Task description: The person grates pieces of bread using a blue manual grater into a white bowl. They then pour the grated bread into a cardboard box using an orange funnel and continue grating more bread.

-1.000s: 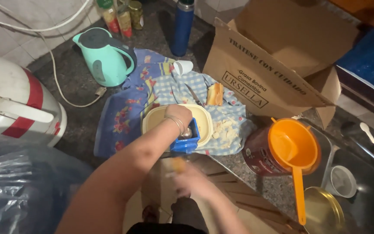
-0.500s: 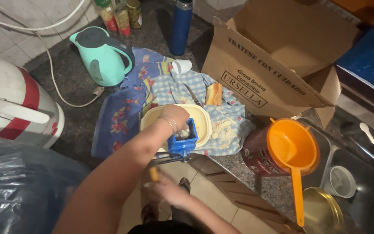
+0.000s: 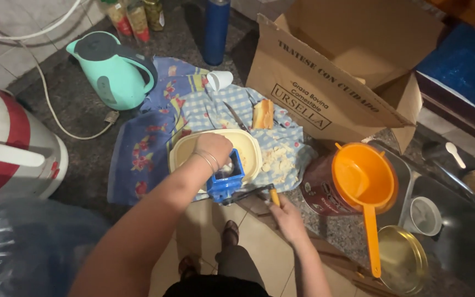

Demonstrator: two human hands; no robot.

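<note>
Right hand: your right hand point(image 3: 287, 213) sat nearest you, just off the desk's edge, its grip wrapped shut around the yellow crank handle point(image 3: 274, 196) of the grinder.
Left hand: your left hand point(image 3: 214, 151) reached further in, bracelets on the wrist, its grip curled downward over the top of the blue grinder point(image 3: 226, 181), pressing into the hopper; what it held inside, you could not tell.
Grinder: the blue grinder stood at the near edge of the desk point(image 3: 83, 115), touching the near rim of the cream bowl point(image 3: 248, 144).
Bowl: the cream bowl rested on the checked cloth point(image 3: 204, 113), partly hidden by your left hand.
Crumbs: pale crumbs point(image 3: 273, 159) lay on the cloth just right of the bowl.
Right of you: an orange strainer point(image 3: 361, 179) sat on top of a dark red tin point(image 3: 320, 190), its long handle pointing toward you; beside them lay the sink point(image 3: 468, 242) with a glass lid point(image 3: 402, 258) and a white cup point(image 3: 425, 216) in it.
Further in: a piece of bread point(image 3: 263, 114) and a knife point(image 3: 232, 115) lay on the cloth beyond the bowl, a white cup on its side point(image 3: 219, 80) past them.
Far side: a mint-green kettle point(image 3: 114, 69) stood at the left, a blue bottle point(image 3: 216, 30) behind, and an open cardboard box point(image 3: 347, 60) at the right.
Left edge: a white and red appliance point(image 3: 12, 143) stood near a blue plastic bag point(image 3: 23, 242).
</note>
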